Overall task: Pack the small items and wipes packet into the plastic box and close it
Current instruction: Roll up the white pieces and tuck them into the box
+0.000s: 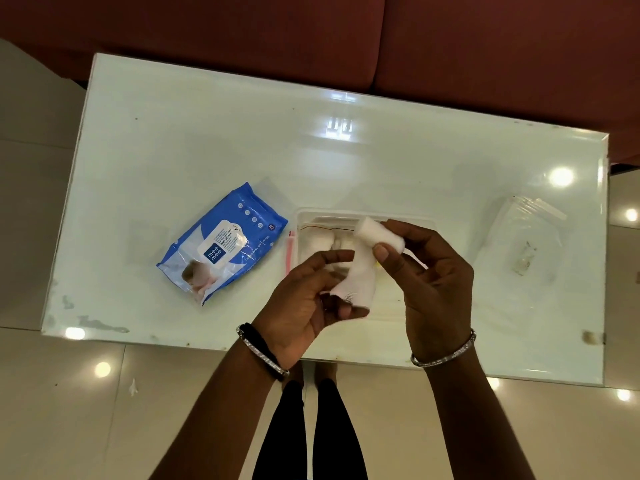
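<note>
A white gauze bandage roll (375, 233) is held above the clear plastic box (311, 216), partly unrolled. My right hand (433, 285) pinches the roll between thumb and fingers. My left hand (304, 299) grips the loose tail of the gauze (356, 282) hanging down from it. The box sits open on the white table, with white items and a pink-edged piece (291, 247) showing inside it; my hands hide much of it. The blue wipes packet (221, 244) lies flat on the table to the left of the box.
The clear box lid (523, 244) lies at the table's right end. The glossy white table (242, 150) has a red sofa (346, 36) behind its far edge. Tiled floor surrounds it, and my legs (308, 431) stand at the near edge.
</note>
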The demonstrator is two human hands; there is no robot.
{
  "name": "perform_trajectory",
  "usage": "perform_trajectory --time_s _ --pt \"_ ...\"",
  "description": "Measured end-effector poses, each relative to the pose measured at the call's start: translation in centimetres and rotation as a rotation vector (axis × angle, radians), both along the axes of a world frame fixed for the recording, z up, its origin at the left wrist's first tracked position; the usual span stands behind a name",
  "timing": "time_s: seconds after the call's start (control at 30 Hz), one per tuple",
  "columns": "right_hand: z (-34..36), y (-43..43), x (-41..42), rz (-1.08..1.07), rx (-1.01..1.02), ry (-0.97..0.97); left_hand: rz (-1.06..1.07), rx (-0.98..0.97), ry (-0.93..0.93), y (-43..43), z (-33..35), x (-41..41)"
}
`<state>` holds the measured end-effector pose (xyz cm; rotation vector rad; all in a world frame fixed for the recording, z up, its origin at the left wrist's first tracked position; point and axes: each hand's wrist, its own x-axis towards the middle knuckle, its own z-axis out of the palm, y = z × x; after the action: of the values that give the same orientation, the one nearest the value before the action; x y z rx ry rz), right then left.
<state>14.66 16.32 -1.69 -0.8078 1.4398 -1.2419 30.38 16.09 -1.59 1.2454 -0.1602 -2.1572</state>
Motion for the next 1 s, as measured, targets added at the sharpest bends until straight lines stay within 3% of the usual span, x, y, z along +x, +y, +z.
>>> perform_trajectory --time_s 0.17,0.23,0.33,0.4,0.53,0.8,0.9,1.0 --pt "-0.1 0.0 -0.7 -0.016 0.023 0.015 -0.114 -0.015 -0.189 1.0 -0.1 0.1" --pt "-0.1 0.0 -0.7 -0.009 0.029 0.061 -0.163 -0.237 -0.503 1.3 0.0 -0.2" --pt "0.3 -0.1 -0.7 -0.028 0.052 0.071 -0.286 -0.793 -1.139 2.2 -0.1 -1.5" --pt "0.6 -0.2 -0.6 -0.054 0.082 0.036 -0.362 -0.965 -1.316 2.8 -0.2 -2.9" --pt "1.2 -0.3 -0.1 -0.113 0.189 -0.125 -0.374 -1.016 -1.546 3.4 -1.3 -4.7" --pt "1.2 -0.9 0.3 -0.134 0.257 -0.283 -0.212 -0.951 -1.637 2.2 -1.6 -4.7" --pt "0.9 -1.0 0.2 -0.164 0.274 -0.295 -0.237 -0.952 -1.545 2.1 -1.5 -4.1" --pt "0.5 -1.3 -0.1 -0.186 0.292 -0.282 -0.176 -0.827 -1.333 2.0 -1.3 -3.1"
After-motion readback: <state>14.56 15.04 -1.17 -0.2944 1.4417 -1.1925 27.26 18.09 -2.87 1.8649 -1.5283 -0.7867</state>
